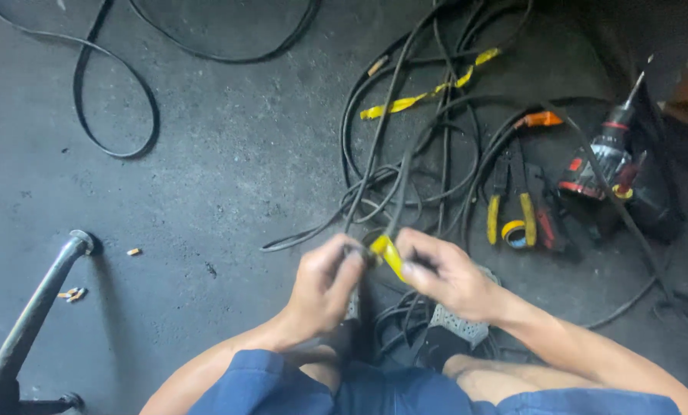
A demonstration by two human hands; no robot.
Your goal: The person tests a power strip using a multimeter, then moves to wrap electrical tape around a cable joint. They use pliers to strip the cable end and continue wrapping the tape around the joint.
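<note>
My left hand (325, 286) pinches a black cable (396, 192) low in the middle of the head view. A strip of yellow tape (388, 253) lies at that spot on the cable, and my right hand (444, 274) holds it between thumb and fingers. Both hands meet over my knees. The cable runs up from my hands into a tangle of black wires on the dark floor.
A pile of black cables (444, 154) with a yellow-taped stretch (428, 92) lies ahead. Yellow-handled pliers (513, 211), a yellow tape roll (515, 230) and a power drill (609, 157) lie at the right. A metal stool leg (33, 315) stands at the lower left.
</note>
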